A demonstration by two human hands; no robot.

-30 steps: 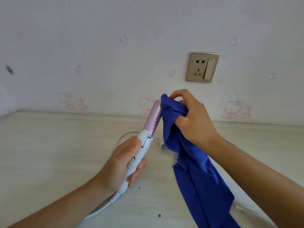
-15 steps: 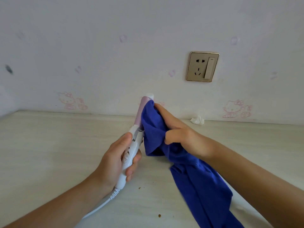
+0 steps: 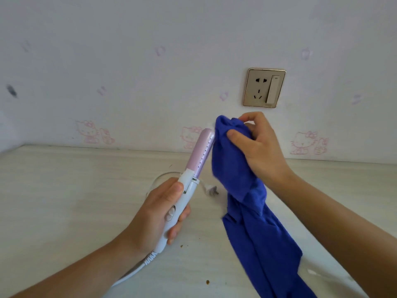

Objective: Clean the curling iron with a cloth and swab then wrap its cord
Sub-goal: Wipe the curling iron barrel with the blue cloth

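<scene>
Here, soft blue cloth presses the smooth lilac curling iron.

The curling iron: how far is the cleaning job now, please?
Done: nothing clearly finished; the plug lies unplugged on the table. In hand: the left hand holds the curling iron by its white handle, while the right hand presses the blue cloth against the purple barrel near its tip. Left: the swab step, no swab visible, and wrapping the cord, which trails loose.
</scene>
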